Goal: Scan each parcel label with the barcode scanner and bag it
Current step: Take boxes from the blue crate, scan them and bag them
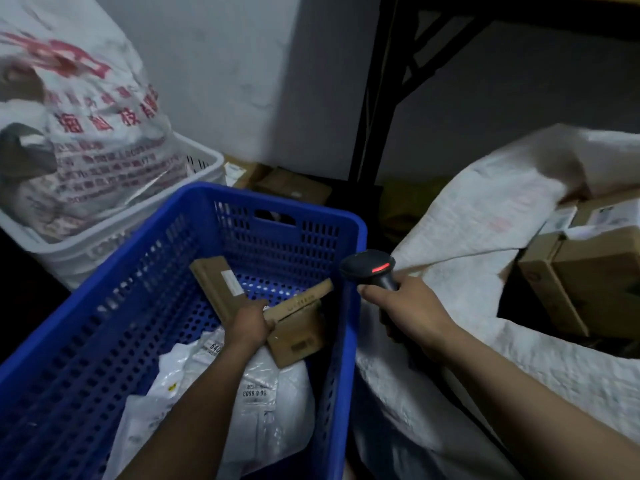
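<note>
Head view: brown cardboard parcel (211, 282) (white label (232, 283)); black scanner (372, 268)

Left hand (251, 323), right hand (408, 308), both clenched.

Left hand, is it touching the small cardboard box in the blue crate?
Touching: the head view shows the left hand gripping the edge of the small cardboard box.
</note>
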